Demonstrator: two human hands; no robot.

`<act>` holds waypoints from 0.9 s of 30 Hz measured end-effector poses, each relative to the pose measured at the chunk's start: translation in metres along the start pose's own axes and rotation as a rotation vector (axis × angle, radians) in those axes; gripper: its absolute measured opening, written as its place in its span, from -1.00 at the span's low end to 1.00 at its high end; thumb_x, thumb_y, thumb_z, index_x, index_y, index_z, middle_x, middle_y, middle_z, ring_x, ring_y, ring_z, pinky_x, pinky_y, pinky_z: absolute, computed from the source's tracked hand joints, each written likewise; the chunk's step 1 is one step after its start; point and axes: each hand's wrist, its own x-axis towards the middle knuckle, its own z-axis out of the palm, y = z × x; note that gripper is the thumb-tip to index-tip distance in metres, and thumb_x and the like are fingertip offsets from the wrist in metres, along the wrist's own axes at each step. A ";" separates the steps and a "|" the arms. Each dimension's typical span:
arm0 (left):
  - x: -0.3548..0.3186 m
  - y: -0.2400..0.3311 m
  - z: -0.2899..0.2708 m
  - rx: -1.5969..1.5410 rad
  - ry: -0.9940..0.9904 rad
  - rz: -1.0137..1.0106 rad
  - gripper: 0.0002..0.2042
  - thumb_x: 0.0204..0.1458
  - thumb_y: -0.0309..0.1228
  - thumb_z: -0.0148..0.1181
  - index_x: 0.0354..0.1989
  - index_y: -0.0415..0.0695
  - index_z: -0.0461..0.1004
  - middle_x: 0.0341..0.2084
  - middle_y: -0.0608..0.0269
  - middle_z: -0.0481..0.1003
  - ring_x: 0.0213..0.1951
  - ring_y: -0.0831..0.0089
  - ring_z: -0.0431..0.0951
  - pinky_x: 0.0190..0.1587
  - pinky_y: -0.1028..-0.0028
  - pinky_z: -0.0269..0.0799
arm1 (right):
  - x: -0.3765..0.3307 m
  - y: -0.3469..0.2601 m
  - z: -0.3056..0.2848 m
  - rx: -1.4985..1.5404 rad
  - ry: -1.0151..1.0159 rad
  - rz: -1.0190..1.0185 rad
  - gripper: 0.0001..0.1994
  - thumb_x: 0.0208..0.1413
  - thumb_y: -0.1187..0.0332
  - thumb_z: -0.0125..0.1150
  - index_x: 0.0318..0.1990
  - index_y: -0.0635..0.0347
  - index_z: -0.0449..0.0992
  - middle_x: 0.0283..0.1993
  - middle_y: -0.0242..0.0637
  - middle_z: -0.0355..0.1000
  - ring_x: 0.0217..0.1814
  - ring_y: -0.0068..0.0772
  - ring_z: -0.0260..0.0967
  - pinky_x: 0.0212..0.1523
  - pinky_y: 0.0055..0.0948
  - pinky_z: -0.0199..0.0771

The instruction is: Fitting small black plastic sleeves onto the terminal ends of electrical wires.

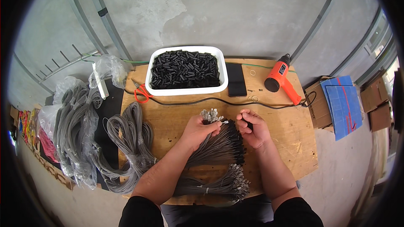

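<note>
In the head view, a white rectangular tub (186, 89) stands at the far middle of a wooden tabletop (290, 143) and is heaped nearly to its rim with short black tube pieces (185, 69). Just right of the tub lies a flat black phone (236, 80), and farther right of it an orange heat gun (281, 78) rests on its side, its black cord (202, 101) running along the near side of the tub. At the tub's left corner lie red-handled scissors (142, 93), and beyond them a crumpled clear plastic bag (110, 69). Nearer than the tub, toward the person, the left hand (199, 129) is clenched around a bundle of grey wires (219, 147), gripping it just below its metal terminal ends (210, 114), which fan out above the fist. The right hand (252, 129) sits just beside it, fingers pinched on a small black tube piece (248, 124) close to one wire tip. The bundle trails back from the left hand toward the person, many of its wires carrying black sleeves. Nearer still from the tub, at the tabletop's near edge, lies a second tied bundle of grey wires (210, 185) with bare metal ends. Left of the tub and nearer, coils of grey wire (130, 136) lie on the tabletop's left part, with more grey coils wrapped in clear plastic (75, 130) beyond the edge. Far right of the tub, off the tabletop, a cardboard box (317, 105) holds blue sheets (343, 105).
</note>
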 end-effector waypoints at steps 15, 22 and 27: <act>0.000 0.000 0.001 -0.041 0.014 0.018 -0.89 0.11 -0.51 0.29 -0.34 -0.27 0.47 -0.50 0.27 0.51 -0.48 0.55 0.47 -0.41 0.54 0.37 | -0.008 0.008 0.023 -0.323 0.050 -0.086 -0.83 0.37 0.40 0.02 0.00 0.22 0.46 -0.32 -0.25 0.52 -0.54 -0.65 0.17 -0.58 -0.70 0.09; -0.001 0.000 0.000 -0.032 0.016 0.035 -0.88 0.12 -0.50 0.28 -0.35 -0.27 0.47 -0.51 0.28 0.51 -0.48 0.55 0.47 -0.40 0.54 0.37 | -0.007 0.012 0.019 -0.430 0.076 -0.112 -0.89 0.19 0.53 0.25 -0.14 0.25 0.57 -0.32 -0.22 0.57 -0.57 -0.73 0.16 -0.60 -0.72 0.05; -0.002 0.002 0.001 -0.032 0.026 0.021 -0.89 0.12 -0.51 0.28 -0.35 -0.27 0.48 -0.51 0.28 0.51 -0.48 0.56 0.47 -0.41 0.54 0.37 | -0.008 0.015 0.021 -0.461 0.079 -0.125 -0.86 0.14 0.59 0.28 -0.15 0.25 0.58 -0.37 -0.35 0.52 -0.56 -0.77 0.15 -0.58 -0.74 0.05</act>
